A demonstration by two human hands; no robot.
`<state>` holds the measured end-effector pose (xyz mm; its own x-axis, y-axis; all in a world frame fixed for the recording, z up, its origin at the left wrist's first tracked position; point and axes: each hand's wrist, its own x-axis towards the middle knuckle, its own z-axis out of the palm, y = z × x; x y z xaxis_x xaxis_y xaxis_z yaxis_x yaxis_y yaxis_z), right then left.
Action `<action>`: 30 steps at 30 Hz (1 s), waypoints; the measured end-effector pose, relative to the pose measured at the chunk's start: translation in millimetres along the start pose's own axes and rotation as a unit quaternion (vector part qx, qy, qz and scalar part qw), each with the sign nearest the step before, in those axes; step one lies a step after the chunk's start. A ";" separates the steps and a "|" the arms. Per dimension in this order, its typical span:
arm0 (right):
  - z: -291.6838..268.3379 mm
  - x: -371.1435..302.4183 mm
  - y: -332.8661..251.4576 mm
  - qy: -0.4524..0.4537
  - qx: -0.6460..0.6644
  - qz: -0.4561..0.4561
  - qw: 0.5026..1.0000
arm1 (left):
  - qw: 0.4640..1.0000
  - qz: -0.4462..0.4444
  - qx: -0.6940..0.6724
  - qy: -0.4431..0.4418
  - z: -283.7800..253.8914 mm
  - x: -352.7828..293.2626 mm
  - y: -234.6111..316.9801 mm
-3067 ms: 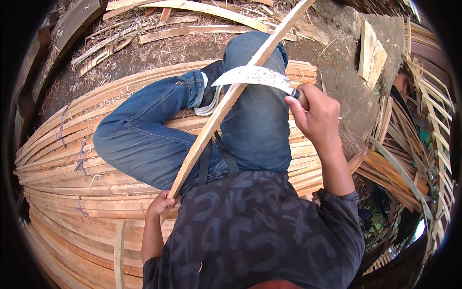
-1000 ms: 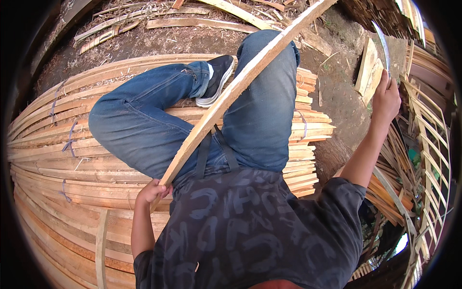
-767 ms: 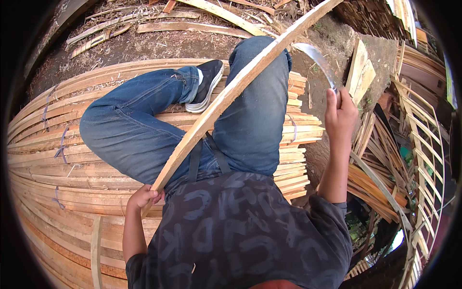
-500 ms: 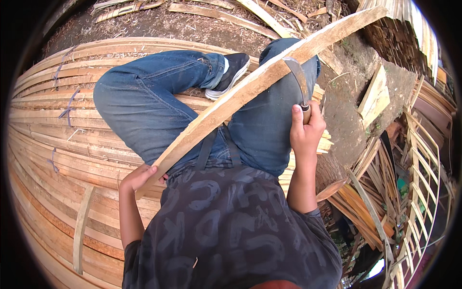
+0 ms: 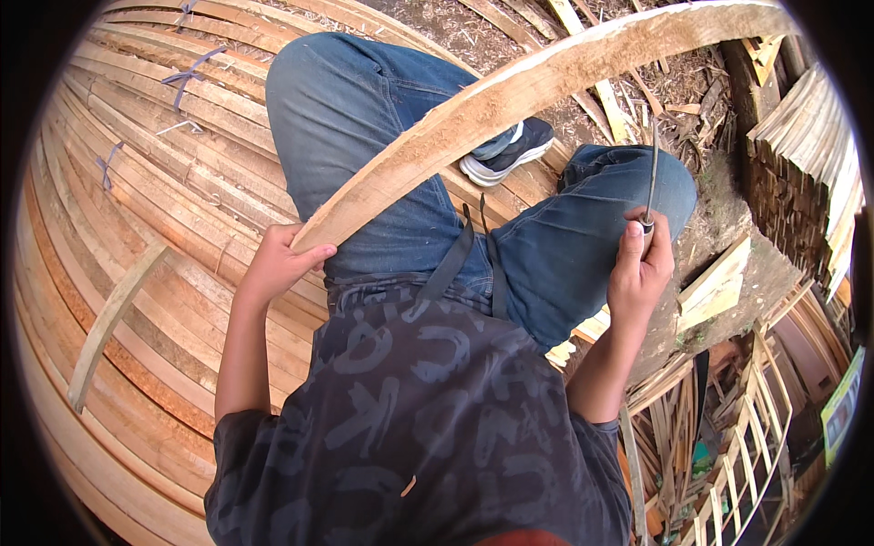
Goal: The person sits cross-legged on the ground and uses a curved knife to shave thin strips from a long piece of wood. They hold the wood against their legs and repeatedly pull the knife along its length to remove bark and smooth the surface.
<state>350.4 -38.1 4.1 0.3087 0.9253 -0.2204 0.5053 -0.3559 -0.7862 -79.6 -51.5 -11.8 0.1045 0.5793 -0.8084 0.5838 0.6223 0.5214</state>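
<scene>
While seated on a broad stack of bundled wooden slats (image 5: pixel 137 273), a person held the near end of a long pale wooden strip (image 5: pixel 510 100) in the left hand (image 5: pixel 273 264), whose fingers were curled around its lower tip at the left of the lap. From there the strip ran up and to the far right, over both jeans-clad knees, and bowed in the fisheye view. The right hand (image 5: pixel 640 273), fingers closed tight on the handle, held a blade (image 5: pixel 653 168) edge-on and pointing away, just beside the right knee and short of the strip, which it did not touch. A dark shoe with a white sole (image 5: pixel 508 150) showed under the strip's middle. Offcuts littered the bare ground (image 5: pixel 510 23) at the far side, and more stacked slats and a slatted frame (image 5: pixel 760 446) stood at the right. By the look of it, the work was trimming or shaving the strip, caught between strokes with the blade lifted clear. A next stroke would call for bringing the edge onto the strip's near flank while the left hand kept the end braced, with the knees well out of the blade's line.
</scene>
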 end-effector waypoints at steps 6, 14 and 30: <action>62.8 13.1 -37.6 -0.103 -0.058 -0.101 0.988 | 0.991 0.053 0.077 0.098 18.0 -0.3 21.7; 125.0 -0.9 -27.5 -0.146 -0.011 -0.133 0.980 | 0.925 0.167 0.260 0.221 40.0 7.2 11.8; 93.6 14.4 -11.8 -0.024 -0.214 -0.176 0.961 | 0.879 0.208 0.352 0.247 50.3 5.1 24.7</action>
<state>273.5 -8.3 -43.8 0.0257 0.9995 -0.0184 0.8596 -0.0315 -0.5100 -24.2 -59.6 -16.8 0.1660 0.9454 -0.2804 0.9492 -0.0761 0.3054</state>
